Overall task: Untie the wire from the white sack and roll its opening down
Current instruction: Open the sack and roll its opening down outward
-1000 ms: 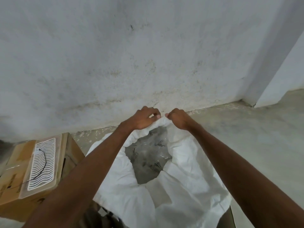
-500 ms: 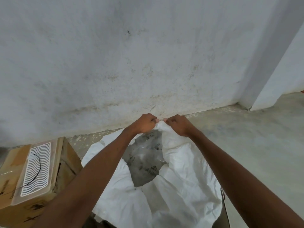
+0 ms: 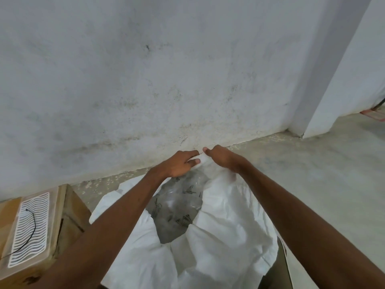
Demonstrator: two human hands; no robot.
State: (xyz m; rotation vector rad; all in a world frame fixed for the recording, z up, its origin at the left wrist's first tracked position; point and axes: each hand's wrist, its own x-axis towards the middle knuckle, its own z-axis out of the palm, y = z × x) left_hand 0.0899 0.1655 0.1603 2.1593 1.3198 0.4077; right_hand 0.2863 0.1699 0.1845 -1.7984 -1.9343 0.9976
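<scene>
White sack (image 3: 218, 236), mid-frame — my left hand (image 3: 179, 164) and right hand (image 3: 220, 158) both pinch its far rim to roll it down; wire (image 3: 31, 228) lies on the box, lower left.

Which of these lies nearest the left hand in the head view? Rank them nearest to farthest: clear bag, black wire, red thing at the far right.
From the left hand:
1. Clear bag, just below the hand, inside the white sack.
2. Black wire, far left, on the patterned tray.
3. Red thing, far right edge, on the floor.
</scene>
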